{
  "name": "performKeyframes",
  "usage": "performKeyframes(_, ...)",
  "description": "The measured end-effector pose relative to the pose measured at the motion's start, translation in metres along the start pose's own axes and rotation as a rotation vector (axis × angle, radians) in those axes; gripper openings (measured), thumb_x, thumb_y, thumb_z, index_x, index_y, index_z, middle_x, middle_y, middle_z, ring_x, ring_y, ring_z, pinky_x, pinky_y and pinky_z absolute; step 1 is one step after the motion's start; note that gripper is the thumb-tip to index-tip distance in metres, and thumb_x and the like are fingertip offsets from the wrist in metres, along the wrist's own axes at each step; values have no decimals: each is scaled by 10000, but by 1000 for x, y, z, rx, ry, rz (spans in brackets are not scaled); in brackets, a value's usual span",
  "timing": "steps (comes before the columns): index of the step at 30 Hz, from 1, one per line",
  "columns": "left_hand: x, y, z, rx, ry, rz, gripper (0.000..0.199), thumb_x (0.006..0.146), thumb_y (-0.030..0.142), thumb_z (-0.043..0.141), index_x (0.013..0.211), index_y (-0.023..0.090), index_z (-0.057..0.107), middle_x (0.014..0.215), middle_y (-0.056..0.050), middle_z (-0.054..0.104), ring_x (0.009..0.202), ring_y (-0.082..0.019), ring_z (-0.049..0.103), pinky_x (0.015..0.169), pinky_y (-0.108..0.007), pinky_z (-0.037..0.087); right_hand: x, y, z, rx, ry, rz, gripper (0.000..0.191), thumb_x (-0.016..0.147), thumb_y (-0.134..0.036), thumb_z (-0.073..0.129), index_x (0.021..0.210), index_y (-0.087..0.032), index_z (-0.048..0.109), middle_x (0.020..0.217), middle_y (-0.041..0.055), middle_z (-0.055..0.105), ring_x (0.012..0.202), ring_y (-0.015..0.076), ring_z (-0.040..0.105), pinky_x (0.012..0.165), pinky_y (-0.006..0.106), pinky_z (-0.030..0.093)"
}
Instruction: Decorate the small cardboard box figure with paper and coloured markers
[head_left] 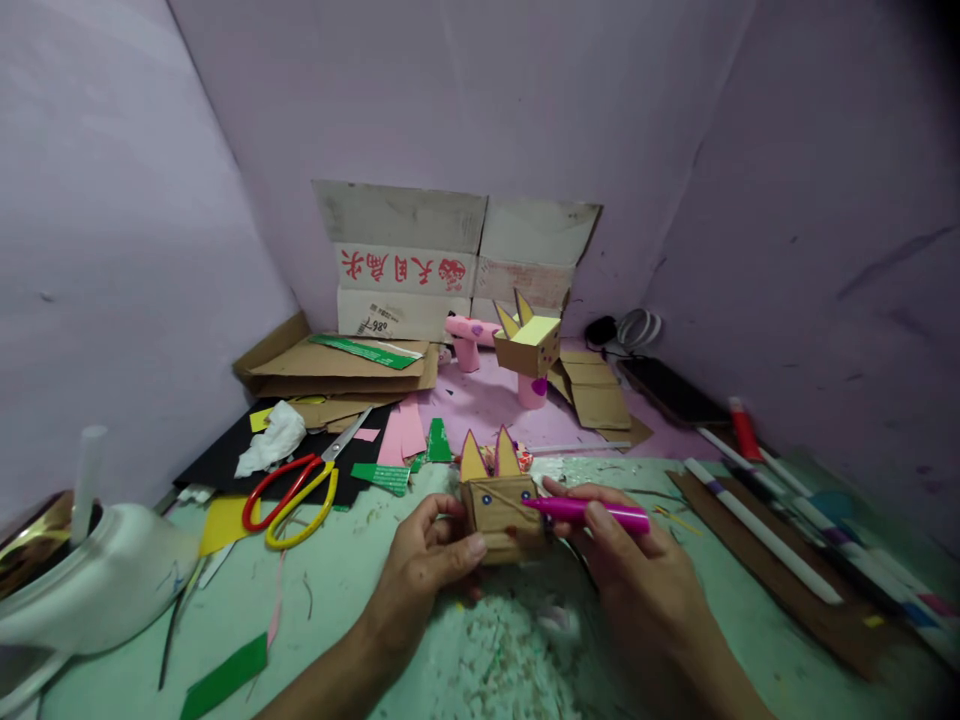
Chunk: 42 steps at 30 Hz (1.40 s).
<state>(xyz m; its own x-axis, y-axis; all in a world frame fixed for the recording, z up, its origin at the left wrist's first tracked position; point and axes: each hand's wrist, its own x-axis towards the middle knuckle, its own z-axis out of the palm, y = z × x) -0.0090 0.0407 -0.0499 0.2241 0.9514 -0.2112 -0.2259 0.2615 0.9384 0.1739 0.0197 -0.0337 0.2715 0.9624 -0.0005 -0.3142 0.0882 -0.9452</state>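
Observation:
In front of me is a small cardboard box head (506,515) with two pointed yellow ears and two drawn blue eyes. My left hand (435,555) grips its left side, thumb on the front face. A magenta marker (592,513) is pinched in my right hand (630,550), its tip at or very near the face beside the right-hand eye. Some of my right fingers reach behind the marker, close to the box's right side. Farther back, a similar eared box head (529,347) sits on a pink tube body (531,390).
Red-and-yellow scissors (300,490) lie left among paper scraps. A white pot-like container (112,570) stands at far left, several markers (765,530) lie right. Flattened cardboard (345,370), a pink glue gun-like object (469,335) and a phone-like black slab (671,388) lie behind. Walls enclose the table.

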Motion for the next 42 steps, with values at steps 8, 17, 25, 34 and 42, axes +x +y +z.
performKeyframes(8, -5, 0, 3, -29, -3, 8, 925, 665, 400, 812, 1367, 108, 285, 1092, -197, 696, 900, -291, 686, 629, -302, 515, -20, 7, 13, -285, 10, -520, 185, 750, -182, 682, 850, -327, 740, 745, -48, 724, 657, 151, 649, 657, 260, 491)
performKeyframes(17, -4, -7, 1, -49, -12, 18, 892, 656, 399, 815, 1361, 102, 356, 1086, -193, 708, 929, -324, 689, 652, -330, 534, -12, 17, 15, -301, -10, -494, 139, 803, -196, 643, 830, -304, 725, 716, -41, 684, 638, 134, 602, 643, 229, 473)
performKeyframes(25, -4, -4, 3, -44, 10, 23, 889, 637, 394, 826, 1343, 95, 376, 1038, -163, 729, 927, -314, 695, 739, -357, 542, -15, 18, 17, -303, -28, -530, 182, 827, -194, 608, 883, -329, 718, 766, -70, 697, 689, 114, 626, 683, 183, 486)
performKeyframes(34, -3, -2, 4, -45, 5, 28, 874, 630, 386, 830, 1323, 89, 386, 1002, -165, 736, 897, -310, 703, 677, -329, 540, -14, 20, 15, -314, -35, -561, 173, 839, -183, 598, 898, -306, 704, 776, -61, 695, 696, 113, 632, 679, 178, 495)
performKeyframes(42, -3, -4, 2, -58, 10, 31, 897, 623, 376, 837, 1330, 75, 374, 1036, -190, 726, 938, -326, 693, 753, -366, 544, -14, 18, 17, -332, -41, -566, 194, 833, -182, 604, 915, -322, 709, 782, -81, 687, 694, 87, 618, 685, 148, 482)
